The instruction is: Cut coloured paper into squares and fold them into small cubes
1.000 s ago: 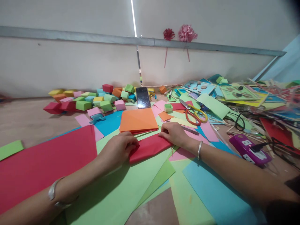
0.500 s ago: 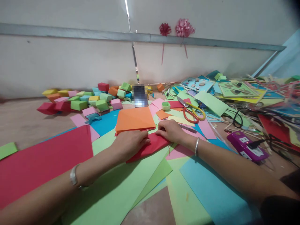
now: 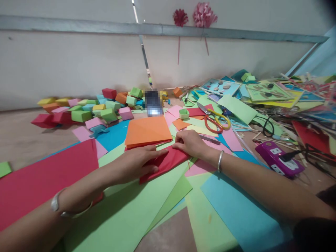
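Note:
A folded red paper lies in front of me on a large light green sheet. My left hand rests on its left part with the fingers stretched and apart. At the paper's right end, my right hand has its fingers curled down, pinching the upper edge. Just beyond both hands sits a stack of orange paper with red paper under it. Tweezers lie to the right of my right hand, and scissors with red and yellow handles lie farther back.
Several coloured paper boxes are heaped at the back left. A red sheet lies at left, a blue sheet at right. A purple power strip with a black cable stands beyond my right forearm. A white wall closes the back.
My left hand has slid left and its fingers have opened out flat over the red paper. My right hand keeps its pinch at the right end. The view has tilted slightly down.

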`<state>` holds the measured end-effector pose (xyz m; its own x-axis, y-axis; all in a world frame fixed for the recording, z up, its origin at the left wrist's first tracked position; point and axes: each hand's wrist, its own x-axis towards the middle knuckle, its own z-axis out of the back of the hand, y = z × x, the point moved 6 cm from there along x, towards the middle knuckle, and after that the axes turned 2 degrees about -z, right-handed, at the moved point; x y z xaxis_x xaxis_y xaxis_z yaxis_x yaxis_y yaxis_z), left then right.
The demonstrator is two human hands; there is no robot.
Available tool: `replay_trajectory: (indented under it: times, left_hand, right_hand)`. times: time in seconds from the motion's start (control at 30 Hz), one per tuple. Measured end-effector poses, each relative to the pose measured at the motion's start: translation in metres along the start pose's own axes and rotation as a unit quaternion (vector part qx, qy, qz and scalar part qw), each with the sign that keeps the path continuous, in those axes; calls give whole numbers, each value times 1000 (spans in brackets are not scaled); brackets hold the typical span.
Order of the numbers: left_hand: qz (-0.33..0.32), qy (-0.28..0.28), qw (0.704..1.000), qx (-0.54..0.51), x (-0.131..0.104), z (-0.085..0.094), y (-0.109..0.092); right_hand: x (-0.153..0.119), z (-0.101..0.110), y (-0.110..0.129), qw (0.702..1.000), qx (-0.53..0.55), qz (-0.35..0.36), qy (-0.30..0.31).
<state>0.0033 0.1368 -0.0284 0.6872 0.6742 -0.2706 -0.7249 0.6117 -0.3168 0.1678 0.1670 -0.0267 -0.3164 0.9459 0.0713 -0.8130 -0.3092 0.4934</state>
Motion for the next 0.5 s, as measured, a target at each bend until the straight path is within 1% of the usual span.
replay_trajectory:
  times: [0.07, 0.13, 0.2, 0.27, 0.33, 0.37, 0.43, 0.5]
  left_hand:
    - [-4, 30, 999, -11, 0, -1, 4]
    - [-6, 30, 999, -18, 0, -1, 6]
    - [-10, 21, 1000, -17, 1, 0, 7]
    - [-11, 17, 1000, -14, 2, 0, 6]
    - [-10, 23, 1000, -8, 2, 0, 3]
    - [-10, 27, 1000, -6, 2, 1, 2]
    - [-16, 35, 999, -9, 1, 2, -1]
    - [-20, 32, 999, -17, 1, 4, -3]
  right_hand:
    - [0, -1, -2, 1000, 5, -13, -4]
    - [0, -1, -5, 1000, 13, -24, -5]
    - [-1, 1, -4, 1000, 5, -16, -12]
    - [-4, 7, 6, 998, -40, 39, -30]
    - [-11, 11, 24, 984, -108, 134, -35]
    - [-15, 11, 33, 973, -142, 183, -21]
    - [-24, 6, 49, 945, -193, 261, 33]
    - [-32, 0, 59, 922, -224, 303, 83]
